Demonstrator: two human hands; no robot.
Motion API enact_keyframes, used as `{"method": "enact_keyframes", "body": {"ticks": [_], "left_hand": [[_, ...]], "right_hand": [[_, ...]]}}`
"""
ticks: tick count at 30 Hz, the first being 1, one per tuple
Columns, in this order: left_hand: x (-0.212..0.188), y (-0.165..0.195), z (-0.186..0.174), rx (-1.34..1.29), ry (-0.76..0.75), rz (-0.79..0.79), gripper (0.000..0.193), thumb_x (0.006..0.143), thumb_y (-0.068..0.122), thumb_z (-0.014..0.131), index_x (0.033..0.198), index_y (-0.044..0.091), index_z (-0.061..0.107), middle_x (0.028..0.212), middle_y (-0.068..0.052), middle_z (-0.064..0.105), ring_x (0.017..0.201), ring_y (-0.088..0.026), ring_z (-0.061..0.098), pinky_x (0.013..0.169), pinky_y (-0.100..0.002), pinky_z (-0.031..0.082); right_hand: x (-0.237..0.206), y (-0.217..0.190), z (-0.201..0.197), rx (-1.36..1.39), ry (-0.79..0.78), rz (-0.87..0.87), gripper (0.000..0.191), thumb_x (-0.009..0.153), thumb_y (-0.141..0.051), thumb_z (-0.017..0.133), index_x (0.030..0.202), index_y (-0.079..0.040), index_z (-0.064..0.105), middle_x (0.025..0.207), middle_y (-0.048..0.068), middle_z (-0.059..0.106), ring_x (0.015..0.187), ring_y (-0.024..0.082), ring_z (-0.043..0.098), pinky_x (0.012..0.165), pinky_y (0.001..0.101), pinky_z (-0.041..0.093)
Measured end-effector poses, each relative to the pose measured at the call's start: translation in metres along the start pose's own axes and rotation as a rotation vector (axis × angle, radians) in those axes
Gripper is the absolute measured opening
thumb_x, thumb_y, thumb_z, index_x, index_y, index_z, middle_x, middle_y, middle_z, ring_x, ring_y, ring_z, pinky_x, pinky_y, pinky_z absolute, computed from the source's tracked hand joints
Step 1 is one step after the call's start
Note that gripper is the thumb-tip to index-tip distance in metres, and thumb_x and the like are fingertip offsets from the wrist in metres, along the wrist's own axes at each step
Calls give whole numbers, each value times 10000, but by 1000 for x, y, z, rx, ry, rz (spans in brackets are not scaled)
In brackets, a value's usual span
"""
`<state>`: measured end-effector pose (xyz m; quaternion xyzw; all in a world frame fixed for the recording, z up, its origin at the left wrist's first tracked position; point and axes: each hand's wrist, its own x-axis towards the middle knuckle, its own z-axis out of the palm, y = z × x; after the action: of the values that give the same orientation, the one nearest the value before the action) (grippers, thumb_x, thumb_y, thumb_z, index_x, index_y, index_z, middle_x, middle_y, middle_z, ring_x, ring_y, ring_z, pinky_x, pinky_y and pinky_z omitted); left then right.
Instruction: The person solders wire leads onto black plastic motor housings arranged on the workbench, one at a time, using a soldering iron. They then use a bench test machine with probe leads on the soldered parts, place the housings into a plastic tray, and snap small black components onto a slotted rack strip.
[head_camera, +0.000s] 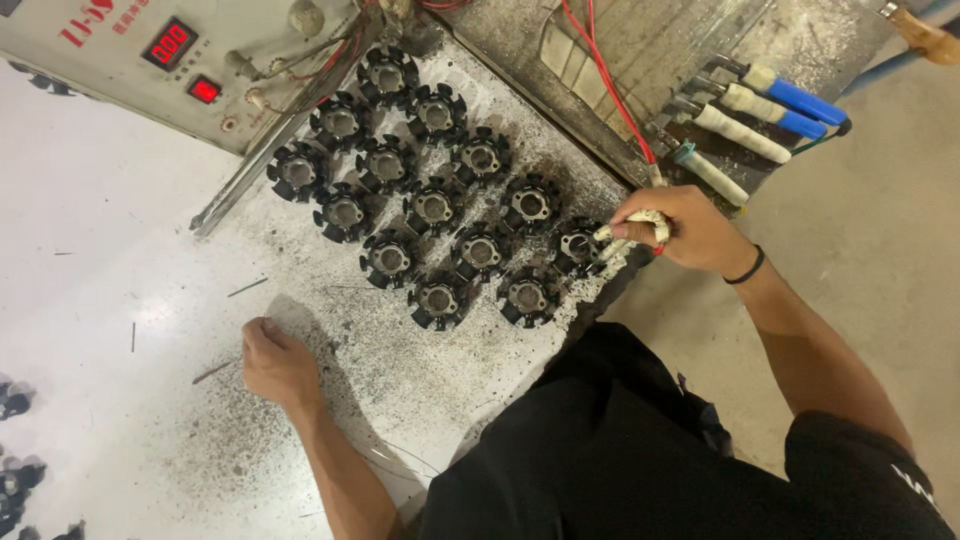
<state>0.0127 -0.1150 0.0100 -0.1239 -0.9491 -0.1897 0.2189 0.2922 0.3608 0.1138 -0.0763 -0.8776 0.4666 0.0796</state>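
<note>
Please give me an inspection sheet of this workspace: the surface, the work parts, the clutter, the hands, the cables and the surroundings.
Surface: pale worktable, dirty with dark grit and specks near the parts.
Job's things: black round finned parts with metal centres, laid in rows; a white-wrapped tool touches the part at the right end.
Clutter: thin metal slivers lying loose; more dark parts at the left edge.
Grippers: right hand has its grip closed on the white-wrapped tool; left hand rests as a fist on the table, whether it holds anything is hidden.
Cables: red wire runs down to the tool.
Surroundings: control box with red displays; rack of wrapped, blue-handled tools.
</note>
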Motion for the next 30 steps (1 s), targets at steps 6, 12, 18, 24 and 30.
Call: {"method": "enact_keyframes", "body": {"ticks": [6, 12, 18, 24, 30], "left_hand": [[1, -2, -2, -36, -35, -14, 135, 996, 59, 599, 1115, 73, 659, 983, -166, 714, 825, -400, 684, 660, -494, 519], [7, -6, -5, -31, -18, -105, 129, 972, 110, 615, 1094, 93, 655, 1004, -153, 721, 839, -408, 681, 674, -513, 525], [4, 0, -7, -45, -64, -102, 95, 987, 159, 690, 1042, 87, 664, 905, -135, 713, 783, -370, 683, 657, -500, 521], [6, 9, -12, -60, -69, -125, 141, 980, 184, 731, 969, 67, 655, 846, -131, 696, 714, -330, 677, 610, -463, 513], [14, 10, -17, -58, -16, -64, 121, 971, 181, 714, 965, 73, 660, 845, -127, 698, 722, -343, 674, 619, -463, 514]], "right_hand": [[19, 20, 14, 62, -98, -56, 149, 889, -148, 765, 1003, -56, 733, 878, 71, 758, 745, 162, 719, 647, 314, 548], [34, 10, 17, -73, -137, 51, 144, 845, -92, 766, 981, -47, 748, 850, 65, 770, 701, 165, 717, 642, 321, 548], [50, 0, -6, -31, -117, -103, 144, 892, -57, 745, 1033, -40, 723, 933, 65, 758, 799, 155, 714, 706, 297, 542], [83, 16, 16, 15, 30, -49, 143, 926, -69, 777, 1043, -16, 715, 946, 80, 741, 834, 126, 675, 739, 276, 518], [102, 17, 40, 17, -15, -45, 116, 954, -99, 738, 1048, -33, 717, 902, 67, 732, 806, 123, 655, 721, 274, 512]]}}
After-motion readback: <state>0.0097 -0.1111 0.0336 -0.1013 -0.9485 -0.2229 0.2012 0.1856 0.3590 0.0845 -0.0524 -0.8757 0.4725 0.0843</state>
